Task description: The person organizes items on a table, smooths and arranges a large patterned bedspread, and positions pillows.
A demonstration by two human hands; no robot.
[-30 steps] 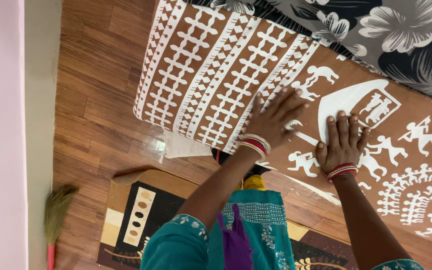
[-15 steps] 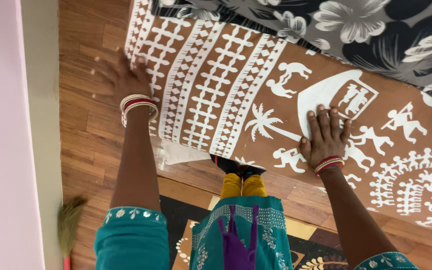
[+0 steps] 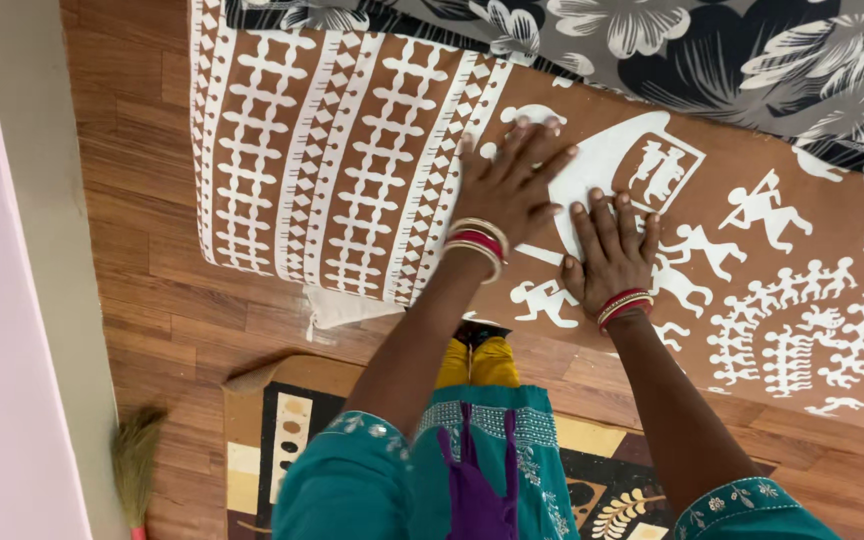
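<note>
A brown sheet printed with white figures and bands is spread over a bed. My left hand lies flat on it with fingers spread, next to a white hut shape in the print. My right hand presses flat on the sheet just to the right and nearer me, almost touching the left. Both wrists wear red and gold bangles. Neither hand holds anything.
A black and grey flowered cloth lies on the bed beyond the brown sheet. A patterned mat sits on the wooden floor by my feet. A broom leans at the pale wall on the left.
My left hand swept out to the sheet's left corner and has come back beside my right hand. The right hand stayed pressed on the sheet. The view shifted left.
</note>
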